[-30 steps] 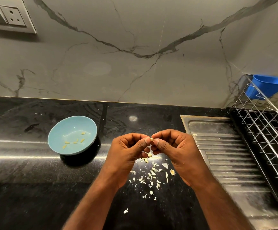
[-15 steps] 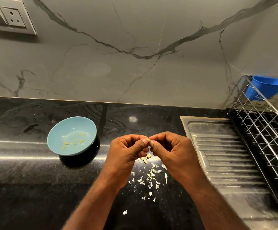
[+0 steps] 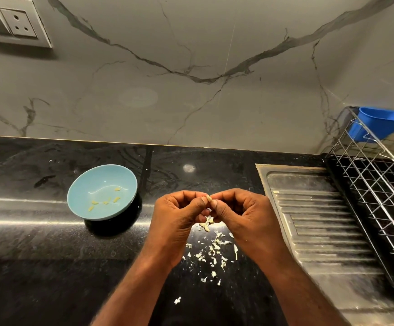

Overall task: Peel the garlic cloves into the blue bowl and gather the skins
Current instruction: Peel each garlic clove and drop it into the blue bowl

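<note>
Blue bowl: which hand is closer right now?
Left. The left hand is just to the right of the blue bowl, not touching it; the right hand is farther right, beyond the left, toward the drainboard. Both pinch one garlic clove.

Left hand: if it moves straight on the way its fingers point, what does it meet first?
Probably the right hand, directly beyond the garlic clove that both hands pinch.

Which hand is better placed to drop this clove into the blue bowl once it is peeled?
Probably the left hand: the blue bowl sits to its left, with nothing between. The right hand would have to cross over the left. Both pinch the clove now.
</note>
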